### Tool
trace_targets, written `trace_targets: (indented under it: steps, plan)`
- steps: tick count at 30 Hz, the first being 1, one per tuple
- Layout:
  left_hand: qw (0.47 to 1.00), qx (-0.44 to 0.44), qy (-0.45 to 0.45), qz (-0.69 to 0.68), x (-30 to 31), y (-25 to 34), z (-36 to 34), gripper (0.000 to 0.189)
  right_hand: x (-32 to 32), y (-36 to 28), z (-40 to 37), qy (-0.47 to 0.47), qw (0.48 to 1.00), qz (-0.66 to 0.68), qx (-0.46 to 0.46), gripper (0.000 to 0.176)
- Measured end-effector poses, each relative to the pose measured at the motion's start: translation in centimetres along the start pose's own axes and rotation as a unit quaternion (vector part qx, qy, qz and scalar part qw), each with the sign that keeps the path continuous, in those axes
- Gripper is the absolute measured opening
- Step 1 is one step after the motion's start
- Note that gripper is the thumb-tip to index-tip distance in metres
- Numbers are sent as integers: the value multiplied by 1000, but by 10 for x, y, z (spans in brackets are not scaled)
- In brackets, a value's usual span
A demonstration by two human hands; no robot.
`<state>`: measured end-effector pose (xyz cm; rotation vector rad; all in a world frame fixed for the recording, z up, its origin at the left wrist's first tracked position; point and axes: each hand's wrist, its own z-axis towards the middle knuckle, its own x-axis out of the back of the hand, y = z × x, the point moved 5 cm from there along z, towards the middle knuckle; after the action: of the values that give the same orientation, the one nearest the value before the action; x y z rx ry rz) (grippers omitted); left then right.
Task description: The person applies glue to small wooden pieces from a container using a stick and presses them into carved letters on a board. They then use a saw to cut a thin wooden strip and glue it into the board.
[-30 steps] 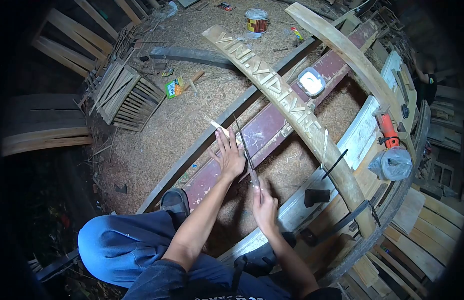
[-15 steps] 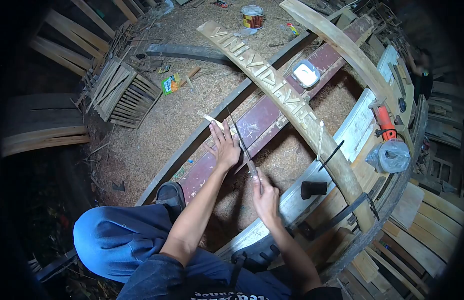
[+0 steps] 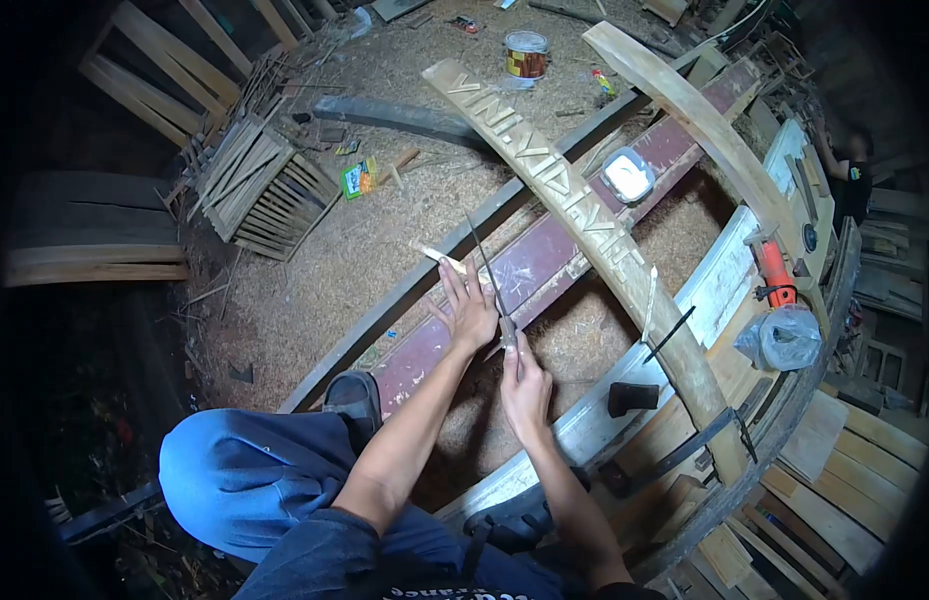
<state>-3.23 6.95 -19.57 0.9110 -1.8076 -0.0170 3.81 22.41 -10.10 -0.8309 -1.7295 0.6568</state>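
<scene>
My right hand [image 3: 526, 392] is wrapped round the handle of a thin-bladed saw [image 3: 486, 262], whose blade points up and away. My left hand [image 3: 468, 312] lies with fingers spread on a light wood strip [image 3: 446, 260], pressing it on the maroon board [image 3: 524, 272]. The saw blade runs close beside my left fingers, across the strip. To the right, a curved wooden piece [image 3: 596, 222] with raised letters crosses over the board. A white-filled tub [image 3: 627, 176] sits on the board beyond it.
An orange power tool [image 3: 774, 272] and a plastic bag [image 3: 787, 338] lie at the right. A dark block [image 3: 633, 398] rests on the white beam. A slatted crate [image 3: 269, 190] and a paint can [image 3: 526, 56] are on the ground. A person [image 3: 854, 178] is at the far right.
The view has shifted, so the surroundings sit further right in it. My right hand and the saw have drawn back slightly towards me. The left hand still presses the strip.
</scene>
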Motion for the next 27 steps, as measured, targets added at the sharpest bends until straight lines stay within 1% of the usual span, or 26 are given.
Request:
trace_targets:
  steps: [1,2,4,5,8,9,10,12,13,14,16,17,18,20,21,22,24,25,26,27]
  plan:
    - [1000,0,-11,-18,2,1,-1,68,-4,-5,4,-40,998,-3,-53,40]
    - [1000,-1,-10,-23,4,3,0,68,-7,0,6,-38,998,-6,-50,40]
    - [1000,-12,-3,-25,7,6,-4,68,-1,12,-1,38,996,67,38,41]
    - [999,-1,-11,-31,9,9,-7,68,5,16,-6,53,995,58,54,41]
    - [999,-11,-2,-51,9,8,-6,67,26,11,-9,81,994,26,68,42]
    - [998,-18,13,-63,10,7,-6,62,30,14,-5,79,995,23,52,41]
    - [998,-19,13,-65,11,5,-5,62,34,15,-3,80,995,22,53,41]
    - [996,-69,43,-25,15,1,-4,57,36,19,0,32,999,-37,1,40]
    - [990,-107,93,-13,18,1,-4,49,33,21,1,57,996,-55,46,39]
    - [990,-108,91,-15,17,-4,-1,49,31,24,2,59,996,-57,44,39]
    - [983,-155,90,44,18,-8,4,42,26,17,8,74,989,-87,91,38]
    - [968,-200,150,33,20,-8,2,35,21,17,12,89,986,-85,117,39]
    - [967,-201,153,31,23,-9,2,35,13,21,20,90,985,-86,120,39]
    - [974,-201,106,14,28,-11,0,34,6,11,26,183,941,-140,248,39]
    - [957,-232,173,26,39,-10,-8,30,4,3,26,122,962,-152,193,43]
    - [956,-231,177,25,48,-13,-10,30,-1,-1,26,123,961,-152,197,43]
    - [964,-230,133,0,66,-21,-14,27,-18,0,27,56,973,-165,152,49]
    - [954,-233,182,-51,81,-21,-18,24,-28,0,27,46,967,-183,170,56]
    - [953,-234,187,-50,91,-19,-20,24,-34,3,27,48,967,-181,174,56]
    - [950,-233,180,-102,103,-17,-22,23,-41,-1,27,42,955,-207,207,57]
